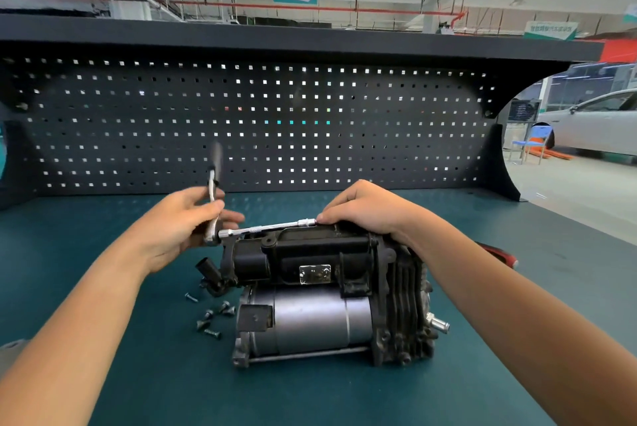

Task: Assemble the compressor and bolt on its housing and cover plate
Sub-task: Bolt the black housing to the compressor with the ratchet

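The compressor (320,301) lies on the green bench: a grey motor cylinder in front, a black housing along its top, a finned head at the right. My left hand (182,229) grips the handle of a silver ratchet (213,215), whose handle points up and is blurred. Its extension bar (269,228) runs right over the housing to a socket (307,222). My right hand (365,208) rests on the housing's far right end, its fingertips pinching the socket. What the socket sits on is hidden.
Several loose screws (211,318) lie on the bench (103,225) left of the motor. A red-and-black object (499,253) peeks out behind my right forearm. A dark pegboard (258,122) closes off the back.
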### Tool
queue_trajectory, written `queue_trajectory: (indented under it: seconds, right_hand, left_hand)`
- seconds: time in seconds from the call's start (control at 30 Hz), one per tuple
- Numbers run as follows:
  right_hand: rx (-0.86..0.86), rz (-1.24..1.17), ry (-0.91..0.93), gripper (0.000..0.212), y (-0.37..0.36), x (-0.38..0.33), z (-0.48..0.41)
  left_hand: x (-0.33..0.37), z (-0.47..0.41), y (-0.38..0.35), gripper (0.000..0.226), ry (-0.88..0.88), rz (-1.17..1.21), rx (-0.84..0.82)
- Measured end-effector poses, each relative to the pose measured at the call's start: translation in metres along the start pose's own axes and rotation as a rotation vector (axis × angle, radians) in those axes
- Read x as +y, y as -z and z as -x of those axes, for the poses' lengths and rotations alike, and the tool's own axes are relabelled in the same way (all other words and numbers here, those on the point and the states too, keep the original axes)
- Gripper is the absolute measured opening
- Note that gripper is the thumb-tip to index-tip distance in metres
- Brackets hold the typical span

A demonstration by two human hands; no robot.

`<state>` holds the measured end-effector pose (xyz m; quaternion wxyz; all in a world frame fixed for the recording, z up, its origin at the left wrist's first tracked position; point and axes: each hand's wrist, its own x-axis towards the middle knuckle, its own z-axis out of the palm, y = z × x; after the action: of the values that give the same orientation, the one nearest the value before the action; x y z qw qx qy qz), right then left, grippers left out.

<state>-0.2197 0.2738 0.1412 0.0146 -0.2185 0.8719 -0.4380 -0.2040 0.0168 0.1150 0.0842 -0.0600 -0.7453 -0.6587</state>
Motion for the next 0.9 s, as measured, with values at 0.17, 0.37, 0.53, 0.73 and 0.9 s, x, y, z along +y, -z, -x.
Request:
queue_trajectory:
  seconds: [0.17, 0.37, 0.53, 0.73, 0.9]
  right_hand:
    - [0.078, -0.078, -0.075, 0.040, -0.001, 0.004, 0.000]
    - [0.135, -0.083, -0.194, 0.065, -0.001, 0.001, -0.001]
    - [0.276, 0.027, -0.135, 0.069, -0.005, 0.001, 0.002]
    - [0.432, 0.114, -0.088, 0.065, -0.005, 0.013, 0.028]
    - [0.456, 0.136, -0.033, 0.060, -0.005, 0.016, 0.026]
  left_hand:
    - [0.007, 0.013, 0.015, 0.022, -0.272, 0.281, -0.146]
    - [0.016, 0.023, 0.023, 0.035, -0.391, 0.107, -0.219]
    - [0.017, 0.022, 0.011, 0.032, -0.436, -0.163, -0.030]
    - [-0.006, 0.004, -0.016, 0.016, -0.102, -0.321, 0.279]
    - [0.003, -0.007, -0.018, 0.025, 0.280, -0.435, 0.133]
